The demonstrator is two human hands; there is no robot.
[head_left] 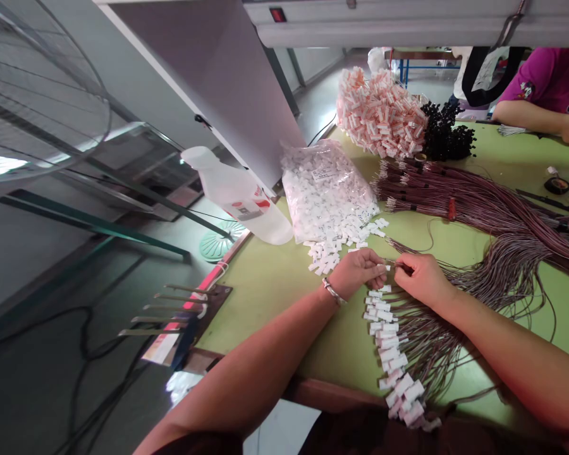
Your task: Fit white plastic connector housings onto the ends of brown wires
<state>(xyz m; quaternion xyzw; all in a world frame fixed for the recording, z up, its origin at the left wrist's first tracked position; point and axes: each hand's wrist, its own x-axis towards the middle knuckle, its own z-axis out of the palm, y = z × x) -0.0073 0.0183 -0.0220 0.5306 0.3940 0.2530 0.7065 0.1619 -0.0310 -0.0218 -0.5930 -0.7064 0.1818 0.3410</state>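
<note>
Hands come together over a green table (265, 297) in the head view, fingertips nearly meeting. The left hand (360, 273), with a pale band (332, 292) around its wrist, pinches a small white connector (387, 268) between thumb and fingers. The right hand (424, 281) has its thumb and bent forefinger pressed together on a thin brown wire (397, 264), close beside that connector; whether the wire's tip is inside it is too small to tell. Just below the hands, a slanting row of white connectors (389, 344) runs toward the near table edge, with brown wires (431, 354) trailing from it to the right, partly under the right forearm. Beyond the left hand, loose white connectors (325, 256) spill in front of a clear plastic bag (327, 183) full of similar pieces, and a translucent bottle (253, 208) leans beside the bag. Farther back stand a heap of pink-and-white connectors (382, 117) and a black bunch (448, 134), with thick wire bundles (474, 196) lying nearer. At the far right, a co-worker's forearm (531, 119) rests at the table, below a magenta sleeve (533, 72).
</note>
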